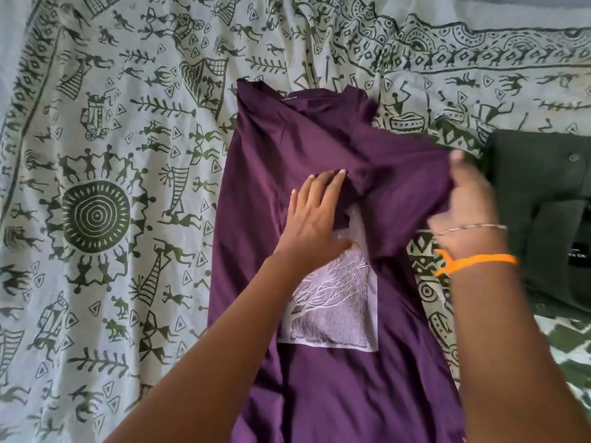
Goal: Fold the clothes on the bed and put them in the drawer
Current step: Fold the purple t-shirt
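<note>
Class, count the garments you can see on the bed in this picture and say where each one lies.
2. A purple T-shirt lies in the middle of the bed under both hands; a dark grey garment lies at the right edge. Others may be out of view.

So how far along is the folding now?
Early. The purple T-shirt lies on the bedsheet, its left side apparently already folded in. The right hand folds its right side over while the left hand presses the middle. A dark garment waits beside it. No drawer is in view.
</note>
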